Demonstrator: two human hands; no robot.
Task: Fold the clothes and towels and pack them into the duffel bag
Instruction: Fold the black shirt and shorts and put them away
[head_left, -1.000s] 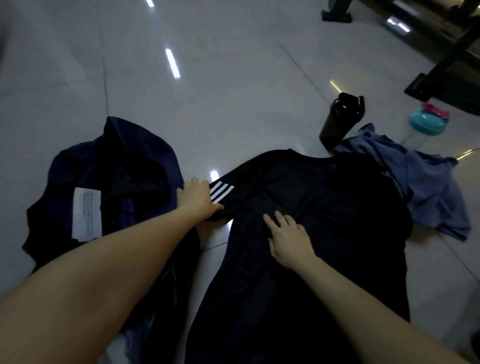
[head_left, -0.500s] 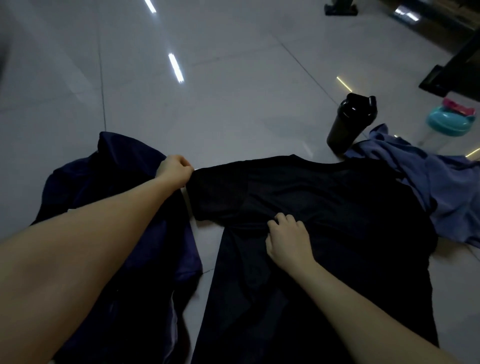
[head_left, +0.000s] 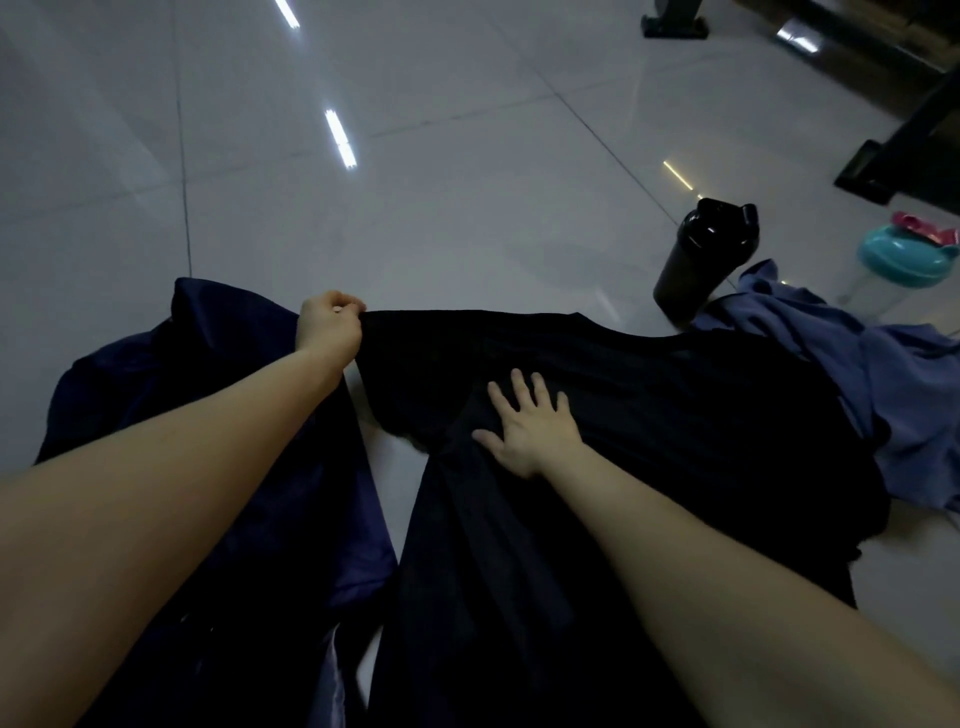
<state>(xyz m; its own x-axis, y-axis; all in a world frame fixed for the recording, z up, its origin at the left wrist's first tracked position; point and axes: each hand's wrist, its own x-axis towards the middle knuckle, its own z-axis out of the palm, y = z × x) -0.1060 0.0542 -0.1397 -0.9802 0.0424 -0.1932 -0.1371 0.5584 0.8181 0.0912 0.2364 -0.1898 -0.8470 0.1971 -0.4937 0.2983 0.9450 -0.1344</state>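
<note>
A black T-shirt (head_left: 649, 415) lies spread on the tiled floor in front of me. My left hand (head_left: 330, 325) pinches the end of its left sleeve and holds it out to the left. My right hand (head_left: 530, 421) lies flat with spread fingers on the shirt's chest, near the left armpit. A dark navy garment (head_left: 218, 467) is heaped on the floor at the left, partly under my left forearm. A blue-grey cloth (head_left: 883, 374) is crumpled at the right, touching the shirt. No duffel bag can be made out.
A black shaker bottle (head_left: 701, 260) stands upright just beyond the shirt's right shoulder. A clear bottle with a teal lid (head_left: 898, 260) stands farther right. Dark furniture legs (head_left: 893, 161) rise at the top right. Glossy floor tiles (head_left: 415, 182) stretch ahead.
My left hand closed on the sleeve end and pulled it outward to the left, hiding the white stripes. My right hand opened from curled fingers to a flat, spread palm on the shirt.
</note>
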